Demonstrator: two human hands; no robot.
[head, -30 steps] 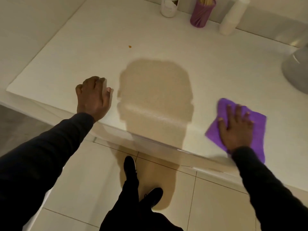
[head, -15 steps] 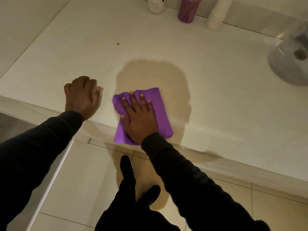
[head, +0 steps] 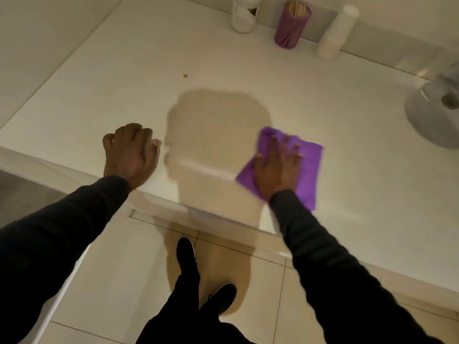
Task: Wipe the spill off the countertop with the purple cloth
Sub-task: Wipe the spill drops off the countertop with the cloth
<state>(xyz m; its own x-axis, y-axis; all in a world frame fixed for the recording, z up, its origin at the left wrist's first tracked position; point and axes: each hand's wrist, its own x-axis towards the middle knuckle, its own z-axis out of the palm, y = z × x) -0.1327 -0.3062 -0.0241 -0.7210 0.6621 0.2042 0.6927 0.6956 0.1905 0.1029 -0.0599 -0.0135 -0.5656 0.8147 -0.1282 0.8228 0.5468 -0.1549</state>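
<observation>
The purple cloth (head: 306, 167) lies flat on the white countertop (head: 248, 78) near its front edge, right of centre. My right hand (head: 278, 167) presses down on it, palm flat and fingers spread; both look motion-blurred. My left hand (head: 129, 152) rests on the counter's front edge at the left with its fingers curled and nothing in it. A small orange speck (head: 185, 75) sits on the counter further back. Between my hands a darker tan patch (head: 216, 130) covers the counter and runs on over the edge onto the floor, like a shadow.
Along the back wall stand a white jar (head: 243, 16), a purple holder of wooden sticks (head: 290, 26) and a stack of white cups (head: 335, 36). A grey basin (head: 432, 112) is at the far right. My legs and dark shoes (head: 185, 252) stand on beige floor tiles.
My right hand slid the cloth left into the middle of the dark patch, then back right to its edge. My left hand stayed at the counter edge.
</observation>
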